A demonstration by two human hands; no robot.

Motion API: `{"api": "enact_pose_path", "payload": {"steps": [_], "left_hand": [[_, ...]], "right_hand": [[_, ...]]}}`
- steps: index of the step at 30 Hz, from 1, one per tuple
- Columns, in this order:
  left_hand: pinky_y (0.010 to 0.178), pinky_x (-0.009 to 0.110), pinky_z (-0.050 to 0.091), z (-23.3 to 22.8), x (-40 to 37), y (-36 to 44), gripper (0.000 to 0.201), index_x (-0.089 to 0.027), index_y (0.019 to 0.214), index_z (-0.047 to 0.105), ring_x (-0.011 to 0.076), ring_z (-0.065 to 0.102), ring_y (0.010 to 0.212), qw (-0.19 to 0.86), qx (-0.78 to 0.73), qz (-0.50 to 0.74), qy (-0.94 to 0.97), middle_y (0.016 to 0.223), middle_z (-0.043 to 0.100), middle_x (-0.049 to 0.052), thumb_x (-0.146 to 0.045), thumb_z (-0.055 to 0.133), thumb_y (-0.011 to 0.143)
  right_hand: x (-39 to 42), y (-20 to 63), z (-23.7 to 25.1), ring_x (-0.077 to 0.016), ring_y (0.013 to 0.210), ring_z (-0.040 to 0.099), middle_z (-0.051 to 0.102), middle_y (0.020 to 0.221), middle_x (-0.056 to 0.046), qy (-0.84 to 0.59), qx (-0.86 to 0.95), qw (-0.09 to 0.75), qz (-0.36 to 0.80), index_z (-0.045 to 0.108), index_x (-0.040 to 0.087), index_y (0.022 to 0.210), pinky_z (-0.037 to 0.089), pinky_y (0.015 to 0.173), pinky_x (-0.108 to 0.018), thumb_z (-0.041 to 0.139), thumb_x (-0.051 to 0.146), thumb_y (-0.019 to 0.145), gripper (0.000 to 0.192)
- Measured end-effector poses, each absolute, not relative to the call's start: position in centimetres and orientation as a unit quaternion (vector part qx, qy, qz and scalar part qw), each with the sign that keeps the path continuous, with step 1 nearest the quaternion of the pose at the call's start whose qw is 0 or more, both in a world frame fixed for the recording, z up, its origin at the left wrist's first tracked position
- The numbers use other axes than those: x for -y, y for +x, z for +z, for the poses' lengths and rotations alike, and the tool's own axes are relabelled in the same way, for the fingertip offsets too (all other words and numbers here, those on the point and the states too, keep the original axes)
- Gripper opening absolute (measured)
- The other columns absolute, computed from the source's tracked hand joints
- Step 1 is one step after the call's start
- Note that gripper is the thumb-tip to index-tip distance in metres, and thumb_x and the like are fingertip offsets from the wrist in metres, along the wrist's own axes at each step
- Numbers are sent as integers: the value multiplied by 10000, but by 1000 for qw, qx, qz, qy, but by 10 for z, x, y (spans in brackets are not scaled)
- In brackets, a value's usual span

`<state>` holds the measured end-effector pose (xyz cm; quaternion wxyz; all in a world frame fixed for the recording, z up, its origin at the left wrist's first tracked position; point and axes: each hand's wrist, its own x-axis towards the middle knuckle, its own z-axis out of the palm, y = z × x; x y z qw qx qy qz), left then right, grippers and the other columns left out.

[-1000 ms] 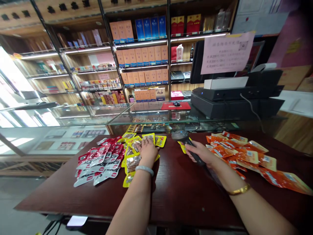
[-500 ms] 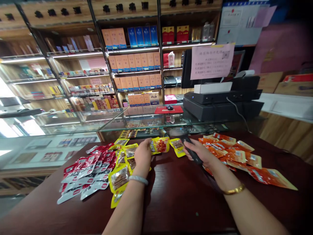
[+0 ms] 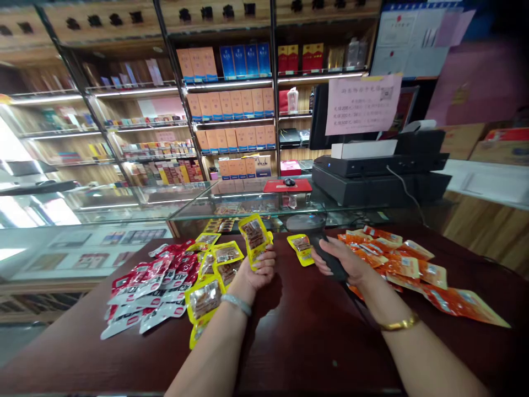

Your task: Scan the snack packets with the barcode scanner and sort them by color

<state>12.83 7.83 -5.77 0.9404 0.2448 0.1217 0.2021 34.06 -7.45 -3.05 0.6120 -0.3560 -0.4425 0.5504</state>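
Observation:
My left hand (image 3: 259,271) is closed on a yellow snack packet (image 3: 253,237), held up off the table with its clear window side showing. My right hand (image 3: 342,258) grips a black handheld barcode scanner (image 3: 330,259), its grey head (image 3: 306,222) pointing to the left. Just beneath the scanner, another yellow snack packet (image 3: 301,248) lies alone on the table. More yellow packets (image 3: 205,299) lie left of my left hand, beside a heap of red and white packets (image 3: 159,284). To the right of my right hand spreads a pile of orange packets (image 3: 403,264).
The dark red table (image 3: 297,342) meets a glass display counter (image 3: 194,207). On the counter stand a cash drawer (image 3: 372,184), a monitor with a pink notice (image 3: 359,105), and a mouse on a red pad (image 3: 285,186). Stocked shelves (image 3: 235,121) line the back wall.
My left hand has turned over, tipping the yellow packet from lying flat, printed side showing, to upright with its window side showing. The scanner stays almost in place. The view has shifted slightly.

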Motion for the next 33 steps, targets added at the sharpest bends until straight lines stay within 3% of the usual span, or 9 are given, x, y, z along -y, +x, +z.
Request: {"api": "enact_pose_path", "payload": {"steps": [6, 15, 20, 23, 26, 30, 33], "left_hand": [[319, 52, 183, -65, -71, 132, 129, -170, 854, 471, -5, 352, 304, 983, -60, 98, 147, 493, 358, -103, -74, 459, 940], [315, 58, 154, -55, -66, 132, 145, -171, 836, 479, -9, 272, 285, 966, -119, 104, 203, 481, 319, -107, -95, 441, 953], [315, 84, 150, -60, -66, 149, 121, -171, 839, 491, 3, 264, 296, 881, -289, 209, 311, 501, 331, -103, -153, 452, 952], [297, 100, 133, -71, -67, 168, 81, -187, 916, 497, 34, 367, 314, 783, -385, 316, 372, 530, 440, -76, -226, 453, 971], [310, 117, 292, -81, -65, 183, 182, -186, 1129, 518, 76, 526, 406, 717, -401, 372, 431, 655, 591, -19, -281, 473, 980], [615, 282, 618, -84, -60, 192, 443, -203, 1347, 516, 138, 692, 716, 700, -367, 400, 463, 992, 697, 76, -344, 592, 933], [924, 361, 592, -86, -56, 195, 590, -262, 1463, 466, 181, 676, 1059, 689, -281, 397, 538, 1360, 606, 77, -418, 618, 915]], "right_hand": [[74, 330, -34, -64, 465, 407, 541, 655, 14, -315, 463, 607, 564, 557, 188, 874, 320, 424, -180, 698, 447, 885, 295], [77, 327, -28, -57, 456, 387, 516, 640, 28, -310, 473, 615, 549, 574, 179, 910, 316, 415, -177, 690, 453, 891, 298], [79, 334, -25, -66, 472, 395, 519, 647, 21, -313, 467, 627, 540, 579, 180, 942, 316, 425, -187, 696, 439, 886, 290], [79, 340, -22, -71, 463, 389, 520, 634, 28, -324, 449, 644, 527, 581, 182, 1028, 302, 422, -192, 712, 431, 871, 322], [79, 344, -20, -78, 460, 390, 519, 621, 33, -335, 438, 657, 515, 581, 183, 1050, 302, 423, -198, 718, 437, 861, 345], [78, 345, -20, -82, 446, 395, 515, 604, 37, -341, 442, 657, 507, 579, 189, 1031, 295, 415, -201, 709, 452, 860, 340], [77, 344, -22, -79, 448, 388, 516, 604, 38, -346, 443, 652, 509, 578, 191, 1027, 305, 420, -200, 712, 455, 858, 341]]}}
